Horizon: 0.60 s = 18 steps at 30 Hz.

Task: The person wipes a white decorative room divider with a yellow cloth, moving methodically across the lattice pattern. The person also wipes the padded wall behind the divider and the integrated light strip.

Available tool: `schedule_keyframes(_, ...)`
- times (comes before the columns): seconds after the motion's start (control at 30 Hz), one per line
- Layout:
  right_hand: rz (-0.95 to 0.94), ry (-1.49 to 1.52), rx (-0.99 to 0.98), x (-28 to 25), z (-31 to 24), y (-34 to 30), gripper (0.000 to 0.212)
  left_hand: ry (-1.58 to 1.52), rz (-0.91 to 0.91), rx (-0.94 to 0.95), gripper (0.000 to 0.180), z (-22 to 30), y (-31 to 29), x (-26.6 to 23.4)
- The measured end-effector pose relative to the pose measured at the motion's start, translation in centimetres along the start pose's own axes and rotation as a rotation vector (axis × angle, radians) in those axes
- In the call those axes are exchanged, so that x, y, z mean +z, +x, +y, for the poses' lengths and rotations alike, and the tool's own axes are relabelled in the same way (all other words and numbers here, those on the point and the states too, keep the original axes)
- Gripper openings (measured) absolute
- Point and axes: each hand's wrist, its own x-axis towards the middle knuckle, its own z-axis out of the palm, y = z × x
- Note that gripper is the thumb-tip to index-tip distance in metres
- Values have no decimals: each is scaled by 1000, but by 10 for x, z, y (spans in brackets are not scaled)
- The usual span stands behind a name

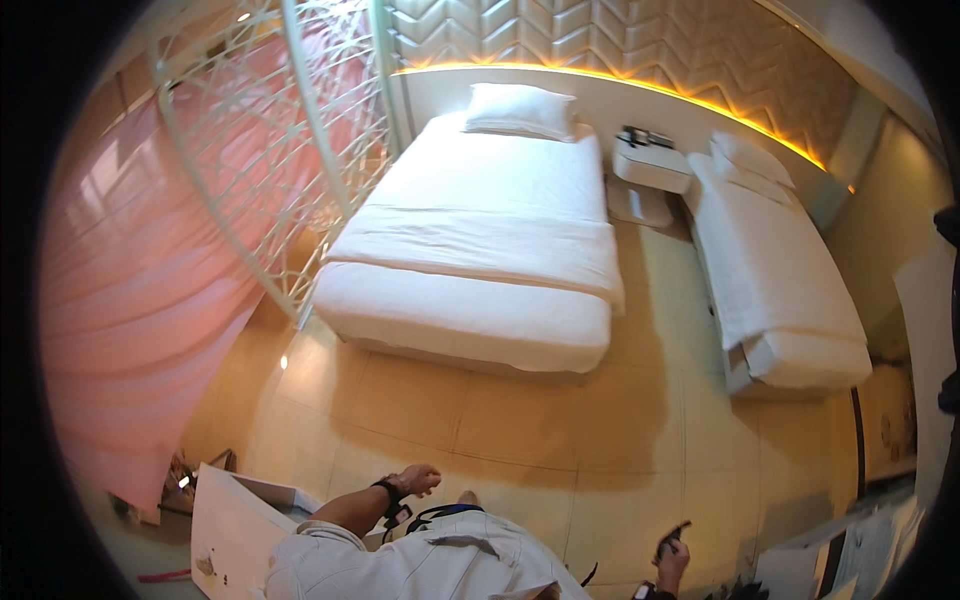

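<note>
My left hand (422, 480) hangs in front of my body with its fingers loosely apart and nothing in it. A dark band with a small device is strapped at that wrist. At the lower right, my right hand (674, 562) is closed around a small dark handheld object (672, 538), whose exact kind I cannot make out. Both hands are over the tiled floor (520, 430), well apart from the beds.
A larger white bed (470, 240) with a pillow (520, 110) lies ahead. A white nightstand (652, 165) stands between it and a narrower bed (780, 270). Pink drape (150, 290) and a lattice screen (250, 150) border the left; a white cabinet (240, 530) stands near my left.
</note>
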Motion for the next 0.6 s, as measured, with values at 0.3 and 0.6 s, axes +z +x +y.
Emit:
schedule_keyframes(0.3,-906,-247,-884,383,-390,-98,26,-450,-37,314,72,103,-14,-110)
schedule_keyframes(0.6,-1539,-206,-1056,549,-453,-165,25,-1184,2,296,50,113,-29,-136)
